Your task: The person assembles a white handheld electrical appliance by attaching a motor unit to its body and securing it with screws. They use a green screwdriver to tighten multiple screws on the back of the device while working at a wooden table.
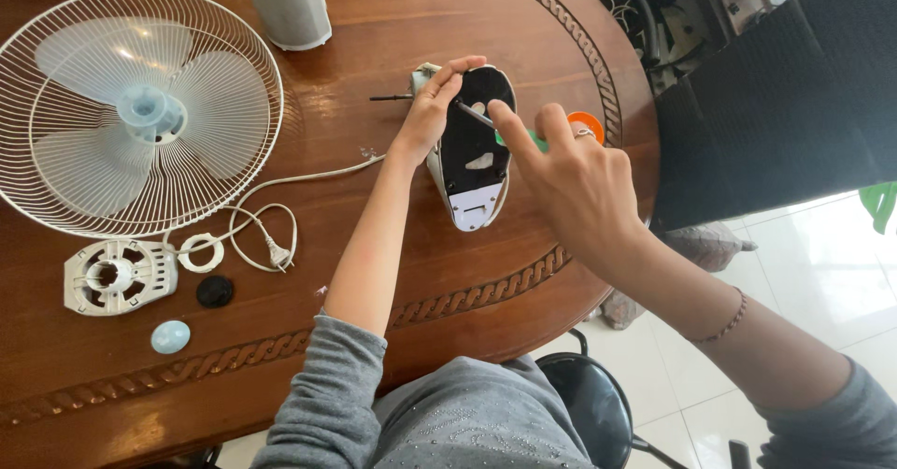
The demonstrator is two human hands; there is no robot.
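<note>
On the bench [374,21], the left hand [432,109] has its grip pinching the far end of the fan motor housing [475,151], while the right hand [575,175] pinches a green-handled screwdriver [486,121] against it. To the left lie the fan cage [131,105], cord and plug [277,256], bracket [120,276], two caps and a ring; a black stool [589,399] stands near.

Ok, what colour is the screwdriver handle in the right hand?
Green screwdriver handle, seen in the head view.

Head view: looking steeply down from the person's head, close over the wooden table [374,207]
Facing: taking in both forearms, floor showing at right
Shared views: only one
</note>
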